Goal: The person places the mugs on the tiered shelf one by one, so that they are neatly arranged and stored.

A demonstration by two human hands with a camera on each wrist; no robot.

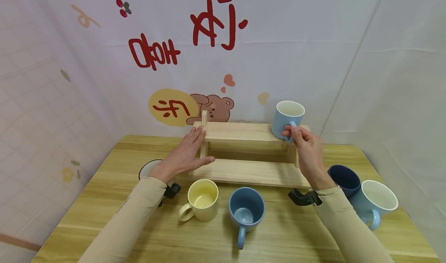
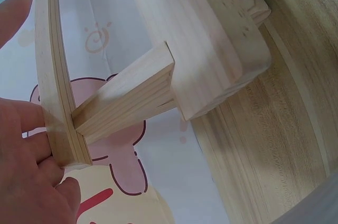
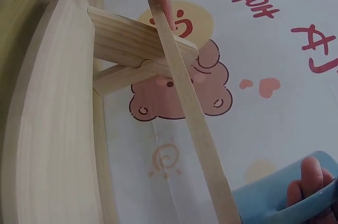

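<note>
A light blue mug (image 1: 287,120) with a pale inside stands at the right end of the upper board (image 1: 240,131) of a two-tier wooden shelf. My right hand (image 1: 308,154) pinches its handle between thumb and fingers; the right wrist view also shows the fingers at the handle of this mug (image 3: 285,195). At the other end of the shelf, my left hand (image 1: 184,151) rests with extended fingers against the upper board, thumb held apart. Close up, those fingers (image 2: 39,150) touch the end of the board (image 2: 57,76).
In front of the shelf stand a yellow mug (image 1: 203,201) and a blue mug (image 1: 246,209). A white cup with a dark rim (image 1: 148,168) is partly behind the left forearm. A navy mug (image 1: 345,178) and another light blue mug (image 1: 374,201) stand at right.
</note>
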